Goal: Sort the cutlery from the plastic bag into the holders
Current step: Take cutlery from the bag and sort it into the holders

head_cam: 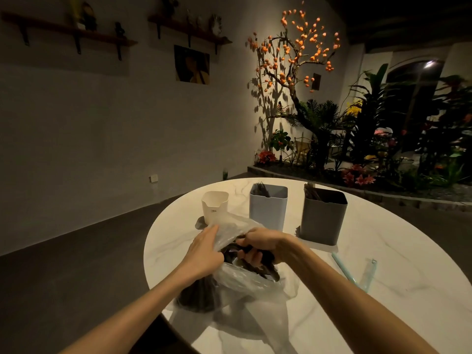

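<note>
A clear plastic bag (245,279) full of dark cutlery (199,295) lies on the round white table (383,251). My left hand (204,249) lies on the bag's upper edge, fingers extended along the plastic. My right hand (260,246) is inside the bag's mouth, fingers curled round a bundle of dark cutlery handles. Behind the bag stand three holders: a small white one (215,206), a light blue one (268,208) with dark cutlery in it, and a dark grey one (323,217) with dark cutlery in it.
Light blue strips (357,273) lie on the table to the right of my right arm. Beyond the table are a bare floor, a wall with shelves, and a bed of plants (357,139) at the back right.
</note>
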The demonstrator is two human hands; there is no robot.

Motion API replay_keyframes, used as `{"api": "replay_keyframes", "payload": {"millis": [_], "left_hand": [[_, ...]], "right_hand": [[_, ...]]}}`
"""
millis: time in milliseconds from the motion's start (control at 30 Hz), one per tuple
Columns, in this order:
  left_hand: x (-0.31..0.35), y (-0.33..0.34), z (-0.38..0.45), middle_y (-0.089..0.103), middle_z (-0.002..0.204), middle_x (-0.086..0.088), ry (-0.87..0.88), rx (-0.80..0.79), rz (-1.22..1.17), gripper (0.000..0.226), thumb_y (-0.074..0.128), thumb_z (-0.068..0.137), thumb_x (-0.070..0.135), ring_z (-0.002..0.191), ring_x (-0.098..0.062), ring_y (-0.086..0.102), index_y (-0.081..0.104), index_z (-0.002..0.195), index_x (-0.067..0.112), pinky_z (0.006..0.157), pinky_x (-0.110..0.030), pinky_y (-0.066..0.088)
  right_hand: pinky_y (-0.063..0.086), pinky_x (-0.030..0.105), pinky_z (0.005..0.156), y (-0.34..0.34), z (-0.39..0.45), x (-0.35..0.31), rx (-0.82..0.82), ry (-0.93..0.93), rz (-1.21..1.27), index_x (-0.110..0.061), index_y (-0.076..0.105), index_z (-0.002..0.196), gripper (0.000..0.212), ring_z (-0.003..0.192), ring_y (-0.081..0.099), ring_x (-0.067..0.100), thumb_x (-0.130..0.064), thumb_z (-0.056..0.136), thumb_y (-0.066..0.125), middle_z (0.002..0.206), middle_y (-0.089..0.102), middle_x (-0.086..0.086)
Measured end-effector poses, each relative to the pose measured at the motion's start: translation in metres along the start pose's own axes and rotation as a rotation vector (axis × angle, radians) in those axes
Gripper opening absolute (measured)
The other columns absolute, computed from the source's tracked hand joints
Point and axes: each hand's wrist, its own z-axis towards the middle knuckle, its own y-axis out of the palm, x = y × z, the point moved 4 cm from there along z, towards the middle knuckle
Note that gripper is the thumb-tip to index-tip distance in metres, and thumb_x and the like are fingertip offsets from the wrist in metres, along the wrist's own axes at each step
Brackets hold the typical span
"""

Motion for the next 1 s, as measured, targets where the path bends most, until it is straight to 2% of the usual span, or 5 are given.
{"api": "replay_keyframes", "payload": {"millis": [233,667,767,933,1000], "left_hand": [[0.024,0.012,0.02,0.029,0.16,-0.003,0.037,0.01,-0.2,0.077,0.062,0.089,-0.001,0.148,-0.031,0.027,0.032,0.154,0.027,0.115,-0.052,0.038],[0.061,0.023,0.047,0.046,0.152,-0.005,0.085,0.094,-0.362,0.059,0.059,0.09,-0.008,0.142,-0.031,0.039,0.053,0.142,0.019,0.113,-0.05,0.038],[0.069,0.039,0.048,0.049,0.149,-0.008,0.134,-0.132,-0.444,0.041,0.067,0.093,0.008,0.131,-0.029,0.052,0.062,0.13,0.024,0.109,-0.05,0.046],[0.087,0.088,0.03,0.07,0.125,-0.004,0.138,-0.896,-0.314,0.029,0.066,0.096,0.025,0.101,-0.025,0.072,0.07,0.122,0.012,0.088,-0.035,0.059],[0.096,0.095,0.03,0.075,0.109,-0.002,0.196,-0.917,-0.279,0.024,0.072,0.088,0.036,0.097,-0.016,0.07,0.079,0.101,0.017,0.086,-0.028,0.057]], "right_hand": [[0.035,0.014,0.042,-0.031,-0.056,0.003,0.015,-0.184,-0.008,-0.003,0.051,0.117,0.019,0.051,0.036,0.007,-0.017,0.107,0.043,0.074,0.053,0.006],[0.03,0.013,0.037,-0.1,-0.155,0.007,-0.17,-0.323,-0.1,-0.008,0.049,0.119,0.02,0.048,0.031,0.005,-0.022,0.107,0.043,0.076,0.046,0.002],[0.026,0.014,0.037,-0.116,-0.16,0.01,-0.129,-0.455,0.081,-0.008,0.047,0.115,0.018,0.046,0.03,0.005,-0.022,0.105,0.043,0.075,0.045,0.002],[0.026,0.014,0.035,-0.124,-0.133,0.019,0.018,-0.561,0.267,-0.009,0.047,0.117,0.018,0.045,0.028,0.005,-0.021,0.108,0.038,0.074,0.046,0.002],[0.026,0.015,0.037,-0.122,-0.116,0.024,0.086,-0.584,0.271,-0.009,0.047,0.119,0.02,0.047,0.028,0.006,-0.022,0.108,0.038,0.074,0.047,0.002]]}}
